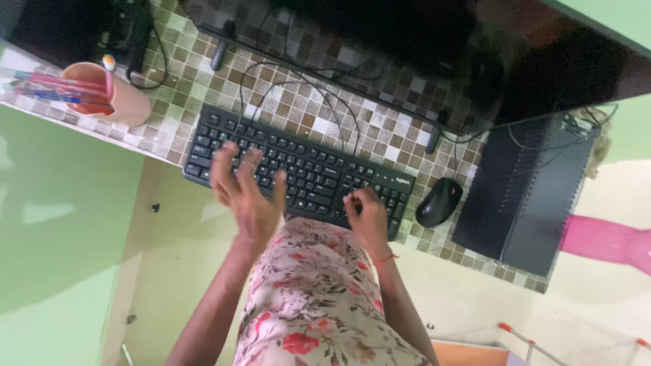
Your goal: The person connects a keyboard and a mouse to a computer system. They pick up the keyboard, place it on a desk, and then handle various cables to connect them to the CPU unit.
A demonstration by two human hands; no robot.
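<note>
A: Keyboard (298,173) — black, lying at a slant across the middle of the frame, on the tiled surface (380,129) below the monitor (420,41).

B: And the hands?

A: The left hand (247,193) hangs just over the keyboard's left half, fingers spread and open, gripping nothing. Whether any fingertip touches a key, I cannot tell. The right hand (366,213) sits at the lower right edge of the keys, fingers curled loosely inward, also holding nothing.

B: So which step is this?

A: I'd judge it to be typing in progress, with the left hand lifted between strokes. A further keystroke would call for lowering those spread fingers onto the left-hand keys while the right hand holds its place.

B: What else is on the surface?

A: A black mouse (439,202) just right of the keyboard, a dark box-shaped unit (522,190) farther right, and a pink cup (112,91) with pens at upper left. Cables (305,88) loop between monitor and keyboard.

B: The room?

A: The surface is a brown-and-cream mosaic; a green panel (54,224) fills the left of the frame, and pale floor (169,271) shows beneath. A floral garment (319,298) fills the lower middle.
</note>
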